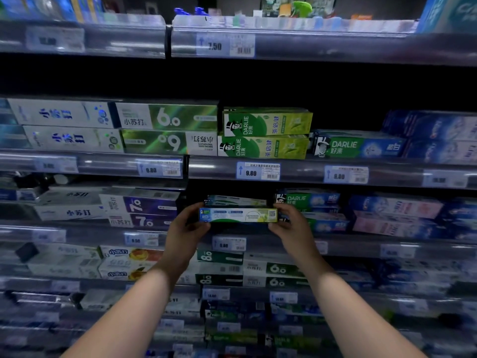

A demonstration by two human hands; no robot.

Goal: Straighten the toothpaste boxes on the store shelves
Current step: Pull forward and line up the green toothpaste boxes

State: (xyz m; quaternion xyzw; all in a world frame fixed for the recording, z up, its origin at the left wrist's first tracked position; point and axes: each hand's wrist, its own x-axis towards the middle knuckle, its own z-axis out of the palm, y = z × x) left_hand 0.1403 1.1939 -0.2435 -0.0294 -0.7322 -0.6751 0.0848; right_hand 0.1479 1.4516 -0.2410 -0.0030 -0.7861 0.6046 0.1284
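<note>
**Position.** The person is holding one long white-and-green cardboard toothpaste box (237, 215) level and lengthwise, in front of the third shelf from the top. It is hanging just above the grey plastic shelf rail (356, 248) and just in front of a short stack of similar boxes (236, 200) lying deeper in the bay.

**Grip.** The left hand (184, 226) is gripping the box's left end and the right hand (290, 222) its right end. The fingers (282, 207) of each hand are curling over the top edge with the thumb beneath, closing on the box and on nothing else.

**Step, as judged.** The box is being lined up for return to its slot.

**Risks.**
- The slot is looking tight, with purple "7.0" boxes (151, 205) flanking it on the left and blue-green Darlie boxes (309, 200) on the right. The right hand is sitting very near the Darlie boxes, so a push inward could be knocking them askew.
- The face showing is carrying small print and a QR code, so the box may be going back with the wrong panel outward.
- Pushing against the stack behind could be driving it crooked or deeper.
- Releasing one end early could be tipping the box over the rail.
</note>
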